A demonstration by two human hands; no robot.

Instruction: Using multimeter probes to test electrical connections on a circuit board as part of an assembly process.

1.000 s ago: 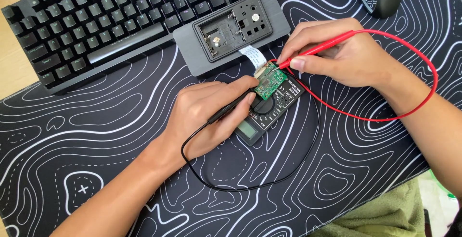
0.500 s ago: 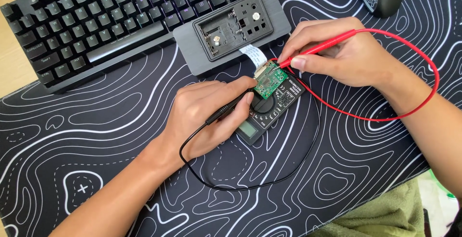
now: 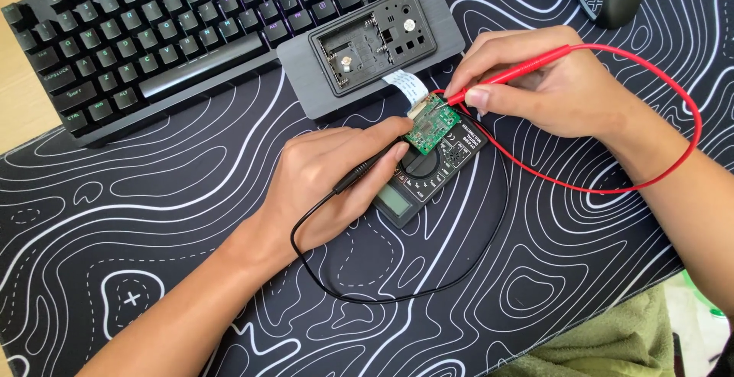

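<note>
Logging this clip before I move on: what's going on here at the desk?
A person is probing a small green circuit board with two meter leads. The right hand holds the red probe with its tip at the board's edge; the left hand holds the black probe against the board. The board sits over a black multimeter on a patterned desk mat, joined by a white ribbon cable to an opened grey device beside a keyboard.

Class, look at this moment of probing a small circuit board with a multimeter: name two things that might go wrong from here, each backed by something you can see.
1. The green circuit board rests loosely on the multimeter, steadied only by the left hand; it may slip under the probes.
2. The red probe in the right hand and the black probe meet on a tiny board, so a tip might bridge neighbouring contacts.
</note>
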